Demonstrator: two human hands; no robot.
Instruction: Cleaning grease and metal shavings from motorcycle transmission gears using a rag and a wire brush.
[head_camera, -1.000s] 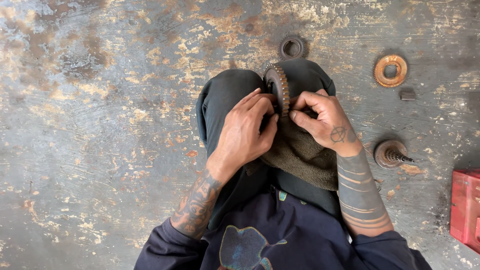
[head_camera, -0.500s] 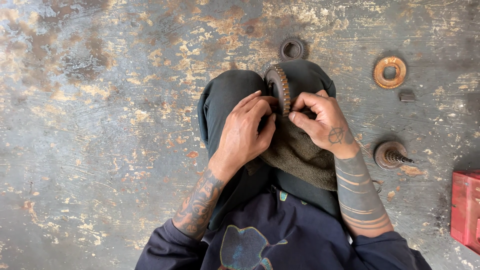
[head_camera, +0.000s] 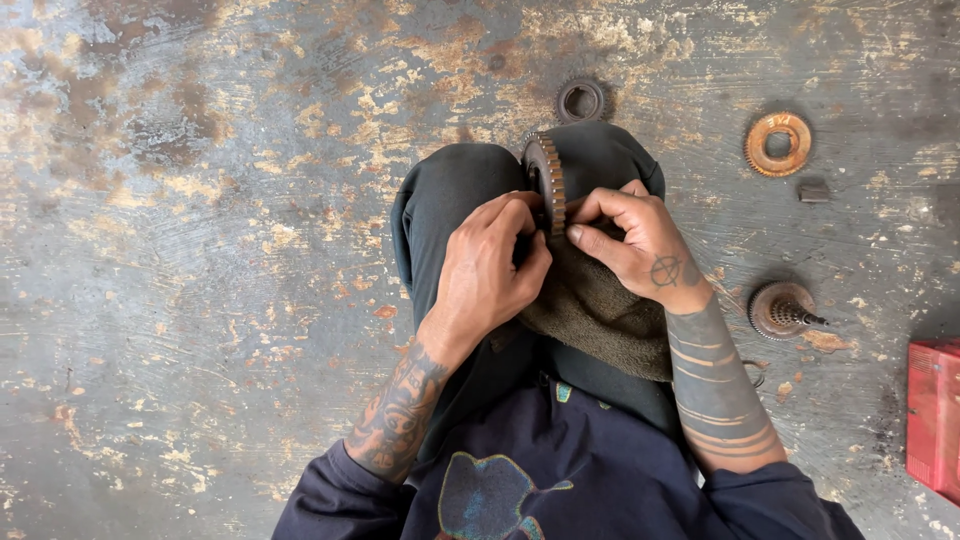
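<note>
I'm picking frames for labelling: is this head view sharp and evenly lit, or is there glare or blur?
Head view: soft, even light, no glare; faint shadows beside the orange ring and shaft gear; the toothed gear and both hands, left hand, right hand, look sharp.

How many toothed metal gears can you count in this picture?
3: a rusty gear held in both hands, a small dark ring gear beyond the knees, a shafted gear at right. Others may be hidden.

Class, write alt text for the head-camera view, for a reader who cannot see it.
Seen from above, a person's left hand and right hand hold a rusty gear on edge over a cloth on their knees. On the stained floor lie a dark ring gear, an orange washer, a geared shaft and a red box.
</note>
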